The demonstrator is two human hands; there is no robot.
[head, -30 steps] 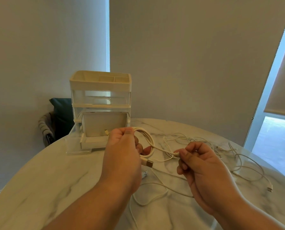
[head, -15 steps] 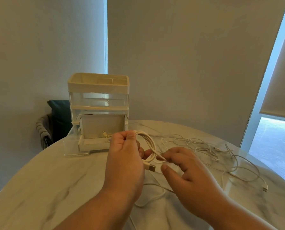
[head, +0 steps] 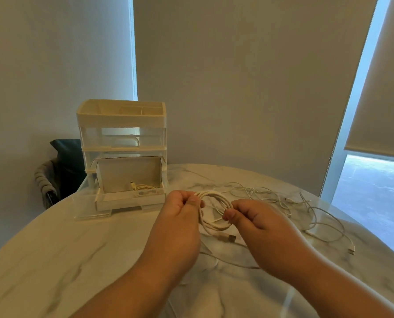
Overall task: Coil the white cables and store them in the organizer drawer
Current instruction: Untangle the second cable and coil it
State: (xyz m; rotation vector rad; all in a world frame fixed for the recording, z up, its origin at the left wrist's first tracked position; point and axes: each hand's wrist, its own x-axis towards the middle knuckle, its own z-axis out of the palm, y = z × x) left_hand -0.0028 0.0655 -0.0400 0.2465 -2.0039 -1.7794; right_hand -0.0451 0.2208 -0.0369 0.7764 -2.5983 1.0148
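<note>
A coiled white cable (head: 214, 212) hangs between my two hands above the marble table (head: 53, 260). My left hand (head: 180, 221) pinches the coil's left side at the top. My right hand (head: 260, 228) pinches its right side with thumb and forefinger. The cable's USB plug (head: 230, 238) dangles below the loops. The organizer (head: 122, 154) stands at the back left, and its bottom drawer (head: 129, 198) is pulled out with a coiled cable (head: 143, 188) inside. Several loose white cables (head: 290, 207) lie tangled on the table to the right.
The round table's edge curves close on the right and left. A dark cushion on a wicker chair (head: 58, 171) sits behind the organizer. A loose cable end with a plug (head: 351, 250) lies near the right edge. A thin cable (head: 226, 262) runs under my hands.
My right hand has moved from pulling the cable's tail to pinching the coil's right side. The loops are now gathered into a fuller coil, and the plug hangs lower.
</note>
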